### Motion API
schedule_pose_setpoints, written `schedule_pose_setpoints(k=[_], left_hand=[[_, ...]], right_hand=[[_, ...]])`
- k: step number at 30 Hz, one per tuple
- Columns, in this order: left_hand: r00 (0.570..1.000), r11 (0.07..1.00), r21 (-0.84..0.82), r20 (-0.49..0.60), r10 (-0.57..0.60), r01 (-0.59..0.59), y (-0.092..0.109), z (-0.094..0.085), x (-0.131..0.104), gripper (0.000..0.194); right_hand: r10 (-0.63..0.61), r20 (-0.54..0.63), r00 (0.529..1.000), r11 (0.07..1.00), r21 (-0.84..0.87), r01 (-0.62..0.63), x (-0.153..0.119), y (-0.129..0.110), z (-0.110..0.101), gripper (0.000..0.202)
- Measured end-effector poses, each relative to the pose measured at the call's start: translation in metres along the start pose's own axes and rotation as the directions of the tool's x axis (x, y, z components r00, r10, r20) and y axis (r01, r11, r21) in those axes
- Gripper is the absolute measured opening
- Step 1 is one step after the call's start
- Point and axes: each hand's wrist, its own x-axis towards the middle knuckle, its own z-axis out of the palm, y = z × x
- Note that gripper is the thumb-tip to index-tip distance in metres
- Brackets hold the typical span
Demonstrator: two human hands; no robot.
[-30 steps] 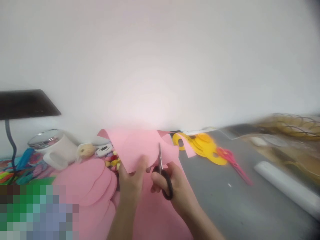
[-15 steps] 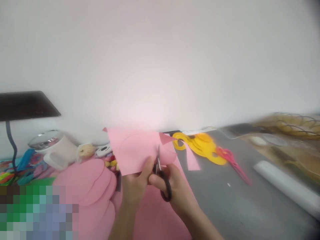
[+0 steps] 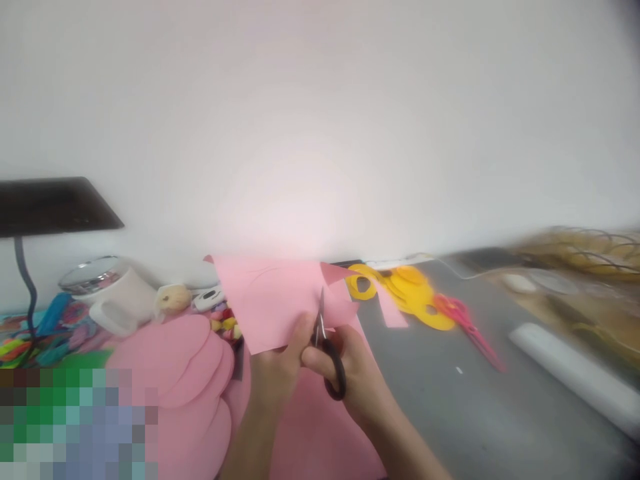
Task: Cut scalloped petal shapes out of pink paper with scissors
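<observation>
A pink paper sheet [image 3: 270,300] with a faint curved line is held up by my left hand [image 3: 283,363], its thumb on top near the lower edge. My right hand [image 3: 345,367] grips dark-handled scissors [image 3: 335,370], fingers in the loops. Their blades point up and away, lying at the sheet's right part. A curled cut flap and a narrow strip [image 3: 393,308] hang to the right of the blades. Beneath my hands lies a larger pink sheet [image 3: 313,427].
Pink paper ovals [image 3: 165,353] are piled at the left, near a white mug [image 3: 123,300] and colourful small items. Yellow paper cutouts [image 3: 410,290], pink scissors [image 3: 467,327] and a white roll [image 3: 575,373] lie on the grey surface [image 3: 430,413] at the right.
The scissors and both hands have shifted slightly right. The held sheet's lower edge has tilted a little, and the hanging strip has swung right and up.
</observation>
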Motion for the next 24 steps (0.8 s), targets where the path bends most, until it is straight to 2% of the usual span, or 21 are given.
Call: schedule_pose_setpoints(k=[3,10,15,18,24], left_hand=[[1.0,1.0,0.021,-0.012,-0.007,0.007,0.002,0.0,-0.001,0.021],[1.0,0.998,0.05,0.006,0.027,-0.027,-0.009,-0.005,0.008,0.024],[1.0,0.997,0.072,-0.012,-0.012,0.012,-0.001,-0.004,0.003,0.027],[1.0,0.995,0.098,-0.015,0.009,-0.008,0.004,-0.004,0.0,0.024],[0.996,0.998,0.062,0.081,-0.027,0.022,0.005,-0.007,0.003,0.027]], right_hand=[[-0.011,0.013,1.0,1.0,-0.008,0.011,0.001,0.002,-0.001,0.033],[0.013,0.018,1.0,1.0,-0.02,-0.012,0.001,0.002,-0.001,0.027],[0.025,0.005,1.0,0.996,-0.085,-0.024,0.002,0.003,-0.001,0.027],[0.035,-0.004,0.999,0.992,-0.117,-0.035,0.002,0.001,-0.001,0.026],[0.07,-0.031,0.997,0.989,-0.126,-0.073,-0.001,-0.001,0.0,0.025]])
